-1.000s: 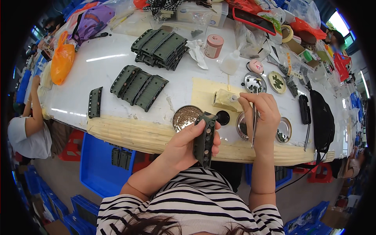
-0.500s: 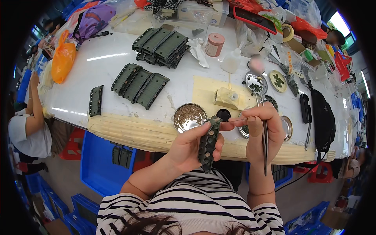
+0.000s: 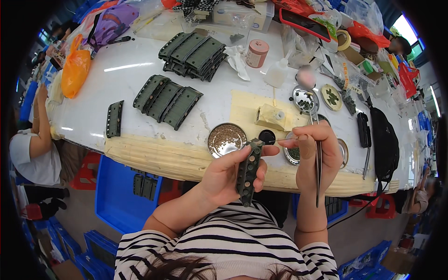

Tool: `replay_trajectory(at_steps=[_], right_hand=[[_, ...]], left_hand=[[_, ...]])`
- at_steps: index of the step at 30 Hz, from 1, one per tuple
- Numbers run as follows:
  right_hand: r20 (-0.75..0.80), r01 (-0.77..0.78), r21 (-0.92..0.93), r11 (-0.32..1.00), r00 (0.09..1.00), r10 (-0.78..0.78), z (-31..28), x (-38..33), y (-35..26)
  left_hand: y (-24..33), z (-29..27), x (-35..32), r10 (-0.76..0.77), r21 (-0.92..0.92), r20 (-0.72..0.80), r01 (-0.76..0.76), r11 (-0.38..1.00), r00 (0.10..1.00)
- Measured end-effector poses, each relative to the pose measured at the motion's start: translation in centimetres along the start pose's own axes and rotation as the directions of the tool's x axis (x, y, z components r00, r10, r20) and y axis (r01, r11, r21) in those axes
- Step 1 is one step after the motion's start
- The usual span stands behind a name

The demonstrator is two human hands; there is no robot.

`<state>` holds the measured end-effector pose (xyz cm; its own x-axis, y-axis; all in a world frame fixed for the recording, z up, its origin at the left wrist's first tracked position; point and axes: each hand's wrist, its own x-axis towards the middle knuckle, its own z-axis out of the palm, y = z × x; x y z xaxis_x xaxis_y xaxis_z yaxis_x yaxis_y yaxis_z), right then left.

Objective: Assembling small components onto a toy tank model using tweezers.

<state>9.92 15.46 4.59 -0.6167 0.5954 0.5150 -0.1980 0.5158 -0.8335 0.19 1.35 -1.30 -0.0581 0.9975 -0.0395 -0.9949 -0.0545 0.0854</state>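
Hands: left (image 3: pixel 228 172) around green strip (image 3: pixel 247 171), right (image 3: pixel 312 156) beside.

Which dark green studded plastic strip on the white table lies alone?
The single dark green studded strip near the table's left front edge; the others sit in a row or a stack.

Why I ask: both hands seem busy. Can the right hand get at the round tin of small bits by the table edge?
Probably yes: the right hand hovers close beside the round tin, nothing between, though it holds tweezers.

Orange bag (image 3: pixel 74 72), pink jar (image 3: pixel 256 53).
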Motion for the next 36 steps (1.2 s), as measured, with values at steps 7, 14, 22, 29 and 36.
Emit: replay_trajectory(at_steps=[7,14,22,29,36], right_hand=[[0.039,0.314,-0.63,0.71,0.926,-0.374,-0.1,2.7,3.7],[0.051,0.34,-0.669,0.661,0.908,-0.415,-0.2,2.6,3.5],[0.023,0.058,-0.084,0.995,0.998,-0.056,0.0,0.2,0.4],[0.021,-0.017,0.019,1.0,1.0,0.017,0.7,0.0,0.7],[0.055,0.002,-0.052,0.999,0.998,0.001,0.4,0.1,0.7]], left_hand=[[0.2,-0.3,0.1,0.019,-0.032,-0.007,-0.019,0.999,1.0],[0.3,-0.5,0.4,0.014,-0.063,0.001,-0.013,0.998,1.0],[0.0,-0.3,0.4,0.009,-0.063,-0.023,-0.01,0.998,1.0],[0.0,0.0,0.3,-0.005,0.078,-0.115,0.014,0.997,0.993],[0.0,0.2,0.4,-0.005,0.087,-0.122,0.016,0.996,0.992]])
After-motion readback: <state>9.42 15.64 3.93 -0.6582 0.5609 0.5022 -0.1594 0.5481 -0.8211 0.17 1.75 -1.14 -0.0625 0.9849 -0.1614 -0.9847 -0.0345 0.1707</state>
